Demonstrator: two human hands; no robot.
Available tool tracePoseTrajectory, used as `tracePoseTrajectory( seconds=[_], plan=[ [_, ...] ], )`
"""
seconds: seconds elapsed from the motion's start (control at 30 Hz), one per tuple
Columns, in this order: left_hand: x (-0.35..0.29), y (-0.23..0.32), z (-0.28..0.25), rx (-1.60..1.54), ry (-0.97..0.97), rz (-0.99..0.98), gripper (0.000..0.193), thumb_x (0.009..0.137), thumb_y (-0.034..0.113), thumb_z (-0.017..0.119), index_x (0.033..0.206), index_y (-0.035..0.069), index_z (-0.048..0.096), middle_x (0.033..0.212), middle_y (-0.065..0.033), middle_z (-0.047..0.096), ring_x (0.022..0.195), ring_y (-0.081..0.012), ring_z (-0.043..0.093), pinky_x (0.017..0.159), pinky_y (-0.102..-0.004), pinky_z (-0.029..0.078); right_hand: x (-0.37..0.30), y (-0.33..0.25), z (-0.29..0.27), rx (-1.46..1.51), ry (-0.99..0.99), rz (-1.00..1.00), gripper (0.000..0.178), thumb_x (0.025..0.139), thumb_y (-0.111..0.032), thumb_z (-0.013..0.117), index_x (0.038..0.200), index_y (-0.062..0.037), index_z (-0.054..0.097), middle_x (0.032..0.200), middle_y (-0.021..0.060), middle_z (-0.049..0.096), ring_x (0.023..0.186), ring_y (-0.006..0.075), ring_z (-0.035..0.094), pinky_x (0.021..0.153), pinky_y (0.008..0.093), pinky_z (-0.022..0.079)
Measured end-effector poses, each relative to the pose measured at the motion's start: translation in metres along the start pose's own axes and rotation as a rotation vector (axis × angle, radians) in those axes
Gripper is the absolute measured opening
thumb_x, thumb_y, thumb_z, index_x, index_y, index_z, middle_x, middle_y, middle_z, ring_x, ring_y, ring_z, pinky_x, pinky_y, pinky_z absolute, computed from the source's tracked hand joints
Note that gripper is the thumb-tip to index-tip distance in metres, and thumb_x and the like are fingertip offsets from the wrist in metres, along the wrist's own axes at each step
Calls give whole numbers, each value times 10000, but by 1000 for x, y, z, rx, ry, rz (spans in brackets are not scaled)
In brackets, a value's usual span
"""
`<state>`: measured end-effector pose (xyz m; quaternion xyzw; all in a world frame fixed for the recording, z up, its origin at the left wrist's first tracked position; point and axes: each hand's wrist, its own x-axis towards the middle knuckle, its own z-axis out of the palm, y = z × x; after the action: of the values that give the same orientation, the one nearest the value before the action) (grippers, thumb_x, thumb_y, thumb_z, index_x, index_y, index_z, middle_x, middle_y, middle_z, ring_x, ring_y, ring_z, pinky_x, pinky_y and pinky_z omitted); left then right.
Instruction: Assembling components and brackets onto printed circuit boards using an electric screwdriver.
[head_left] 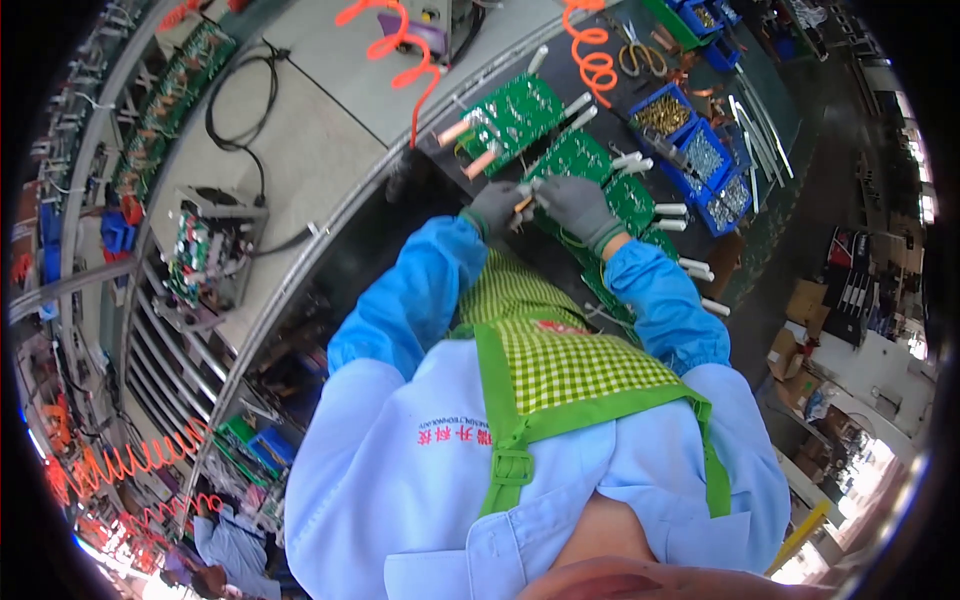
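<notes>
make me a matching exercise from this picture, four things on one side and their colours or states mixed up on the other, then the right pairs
Column 1
1. boards
2. gloves
3. bins
4. coils

Column 2
a. blue, holding small metal parts
b. orange
c. grey, close together
d. green, fitted with small components

Pairs
1-d, 2-c, 3-a, 4-b

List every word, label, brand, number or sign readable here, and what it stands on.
Light-blue cloth shirt, left chest: red characters, smaller dark lettering; wording not copied here.
Green-checked cloth apron: red print, too small to read.
Green flat circuit boards: any print too small to read.
</notes>
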<state>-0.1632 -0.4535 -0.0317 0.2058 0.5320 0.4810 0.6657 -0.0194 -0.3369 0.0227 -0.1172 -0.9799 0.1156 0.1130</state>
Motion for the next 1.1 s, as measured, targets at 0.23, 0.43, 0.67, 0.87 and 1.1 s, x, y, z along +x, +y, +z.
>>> tracePoseTrajectory(
  seconds=[0.23, 0.43, 0.67, 0.87, 1.1],
  plan=[
    [0, -5, 4, -92, -25, -75, 240, 880, 274, 516, 868, 43, 579, 673, -37, 554, 483, -79, 462, 419, -209, 361, -2, -7, -9, 147, -148, 127, 169, 797, -267, 561, 873, -124, 611, 780, 83, 593, 740, 272, 592, 626, 367, 469],
    [-12, 2, 14, -140, -7, -148, 224, 885, 268, 520, 892, 49, 566, 701, -38, 553, 501, -66, 458, 436, -186, 367, 8, -11, -35, 546, -128, 579, 226, 794, -246, 594, 924, -61, 598, 786, 123, 624, 669, 227, 605, 615, 328, 478],
    [-8, 5, 11, -103, 46, -134, 234, 883, 247, 527, 965, 33, 575, 747, -52, 575, 551, -74, 491, 445, -182, 382, 7, -25, -19, 676, -74, 566, 170, 798, -91, 554, 964, -60, 576, 830, 144, 635, 722, 271, 625, 635, 335, 489],
    [-5, -3, 4, -152, 4, -129, 225, 878, 210, 523, 991, 18, 563, 761, -63, 585, 569, -79, 515, 461, -179, 412, 4, -30, -2, 450, 81, 384, 118, 755, -95, 578, 857, -60, 627, 848, 132, 605, 808, 294, 574, 715, 360, 466],
    [0, -12, 2, -206, -3, -89, 241, 853, 232, 541, 943, 12, 584, 747, -72, 603, 538, -80, 515, 461, -188, 407, 1, -34, 10, 439, 51, 496, 121, 756, -100, 572, 863, -59, 613, 874, 122, 573, 840, 305, 549, 746, 379, 445]
  ],
)
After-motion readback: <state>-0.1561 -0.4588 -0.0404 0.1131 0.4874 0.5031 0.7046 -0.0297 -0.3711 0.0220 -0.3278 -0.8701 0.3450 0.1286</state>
